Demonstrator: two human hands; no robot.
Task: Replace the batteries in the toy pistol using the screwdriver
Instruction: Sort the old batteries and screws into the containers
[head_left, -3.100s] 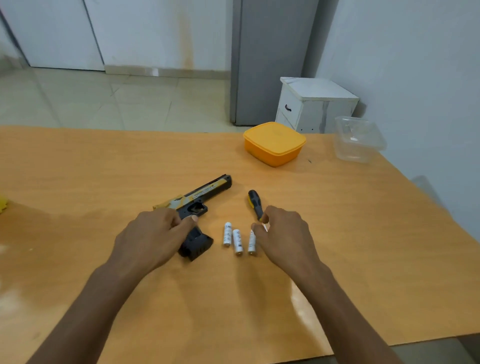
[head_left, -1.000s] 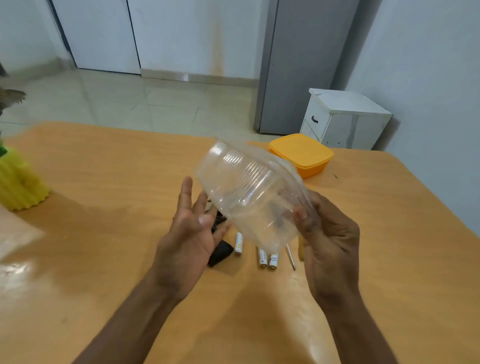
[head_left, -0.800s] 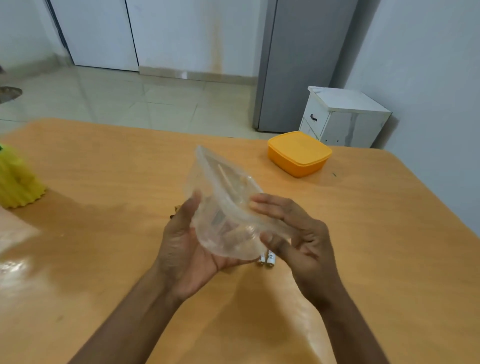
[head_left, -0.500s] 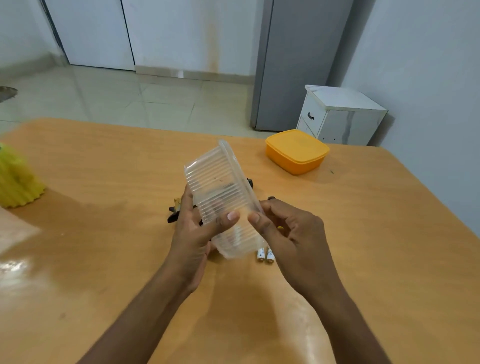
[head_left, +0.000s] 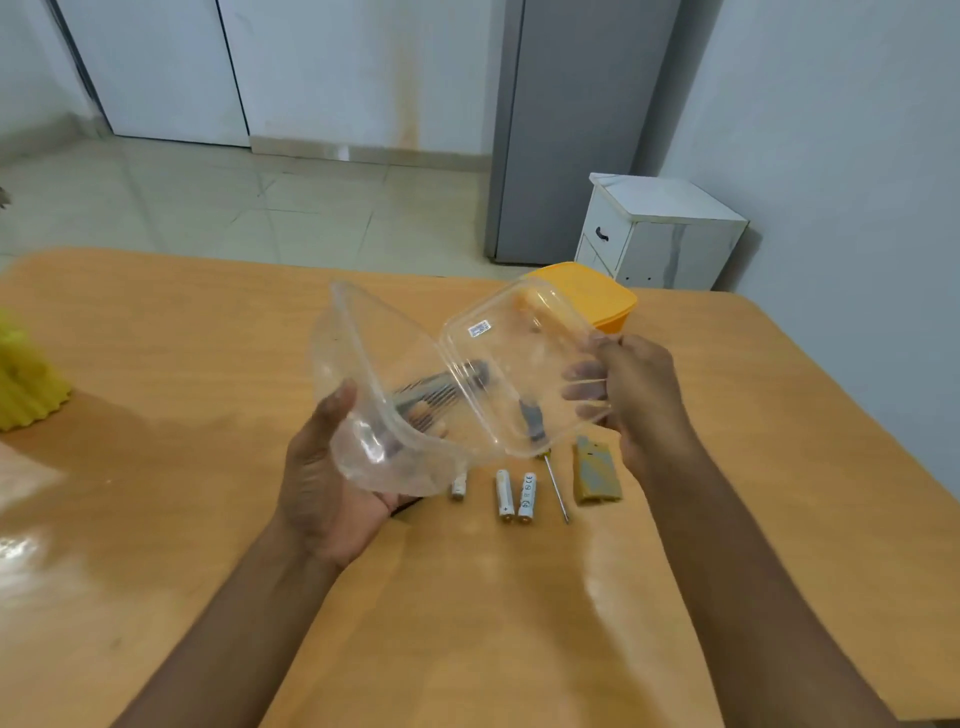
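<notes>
Our left grip (head_left: 332, 467) cups clear plastic tub (head_left: 363, 415), right grip (head_left: 631, 395) pinches its lid (head_left: 514, 364); light, flimsy, slippery; hold rims.

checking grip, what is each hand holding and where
Left hand cups the clear plastic container under its base; right hand pinches its clear lid's edge.

A: We've got bright, even daylight. Glare patch on the table (head_left: 156, 519) at 9 o'clock; soft shadows under both arms.

B: Agreed. We see wide-angle bending at the edges, and slight motion blur on the clear container (head_left: 395, 415).
</notes>
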